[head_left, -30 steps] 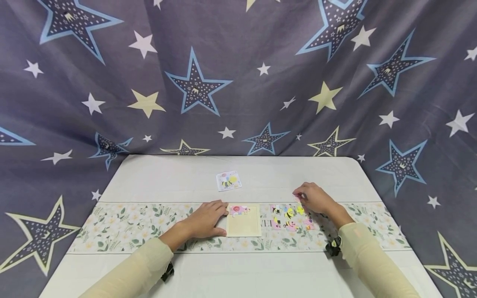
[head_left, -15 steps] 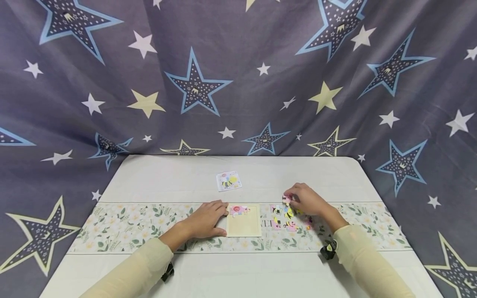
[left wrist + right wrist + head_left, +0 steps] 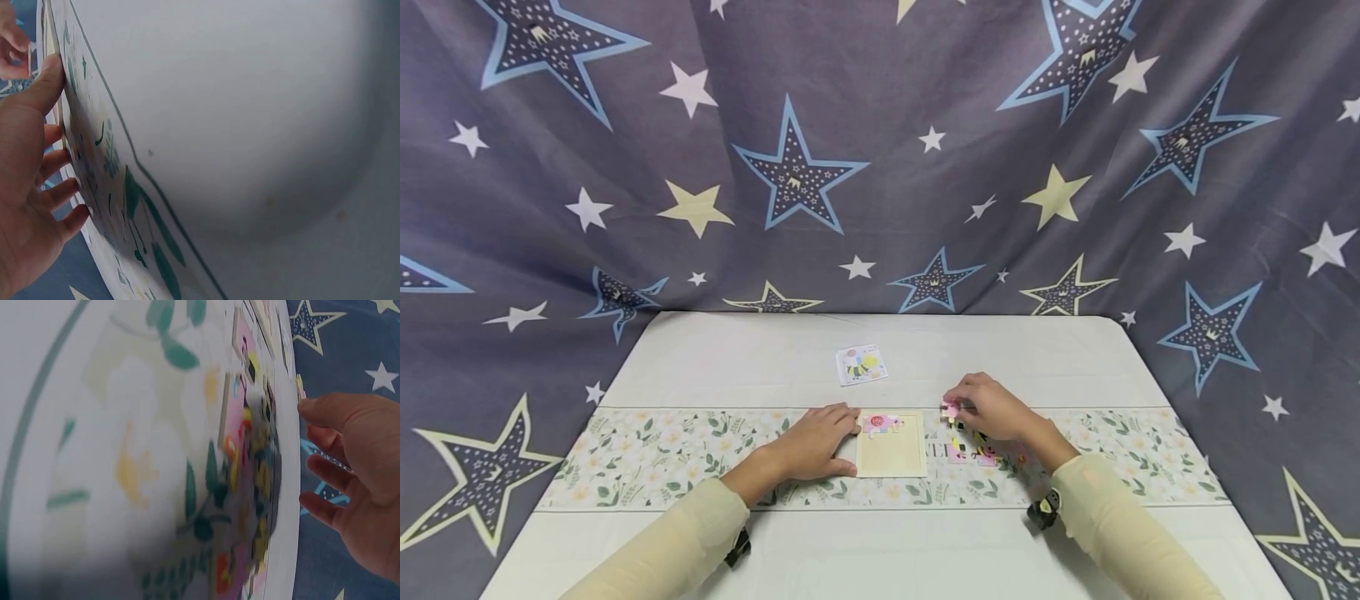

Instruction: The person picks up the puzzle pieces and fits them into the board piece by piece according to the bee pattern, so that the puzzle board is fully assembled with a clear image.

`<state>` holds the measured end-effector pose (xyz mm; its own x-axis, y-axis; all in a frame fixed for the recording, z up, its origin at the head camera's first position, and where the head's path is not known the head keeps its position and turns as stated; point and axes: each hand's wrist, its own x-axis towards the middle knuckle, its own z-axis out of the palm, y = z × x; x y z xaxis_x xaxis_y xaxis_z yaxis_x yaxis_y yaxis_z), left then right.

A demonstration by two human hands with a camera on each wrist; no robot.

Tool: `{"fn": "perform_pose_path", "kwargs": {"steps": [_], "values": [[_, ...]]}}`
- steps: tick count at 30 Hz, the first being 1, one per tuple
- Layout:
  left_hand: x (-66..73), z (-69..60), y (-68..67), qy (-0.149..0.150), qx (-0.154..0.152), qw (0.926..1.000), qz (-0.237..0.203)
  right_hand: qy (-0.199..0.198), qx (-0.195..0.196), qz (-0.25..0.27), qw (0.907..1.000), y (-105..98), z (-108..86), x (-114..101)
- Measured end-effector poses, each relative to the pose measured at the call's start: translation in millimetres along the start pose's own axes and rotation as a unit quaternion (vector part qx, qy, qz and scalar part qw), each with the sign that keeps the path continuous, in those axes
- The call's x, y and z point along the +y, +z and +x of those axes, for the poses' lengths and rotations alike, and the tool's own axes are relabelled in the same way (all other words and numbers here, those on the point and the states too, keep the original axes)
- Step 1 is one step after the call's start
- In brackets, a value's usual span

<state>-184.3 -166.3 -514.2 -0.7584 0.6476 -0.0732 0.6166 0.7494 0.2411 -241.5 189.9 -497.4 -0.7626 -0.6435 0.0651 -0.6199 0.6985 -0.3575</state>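
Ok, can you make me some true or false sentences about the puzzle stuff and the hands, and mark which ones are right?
1. The right hand holds a puzzle piece. True.
2. The left hand touches the edge of the tray. True.
3. The tray is completely full. False: pieces sit only in its far part, and the rest of it is bare.
4. The loose pieces lie on the left hand's side of the tray. False: they lie on the right hand's side.
5. The picture card lies farther from the person than the tray does. True.
6. The cloth behind the table is plain. False: it has stars on it.
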Motion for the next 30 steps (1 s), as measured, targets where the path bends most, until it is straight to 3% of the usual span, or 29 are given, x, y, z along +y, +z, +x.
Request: {"fn": "perform_pose_path", "kwargs": {"steps": [30], "values": [[-0.2, 0.3, 0.1, -0.002, -0.004, 1.0, -0.004, -0.068, -0.016, -0.03, 0.9971, 27, 34.8, -44]]}}
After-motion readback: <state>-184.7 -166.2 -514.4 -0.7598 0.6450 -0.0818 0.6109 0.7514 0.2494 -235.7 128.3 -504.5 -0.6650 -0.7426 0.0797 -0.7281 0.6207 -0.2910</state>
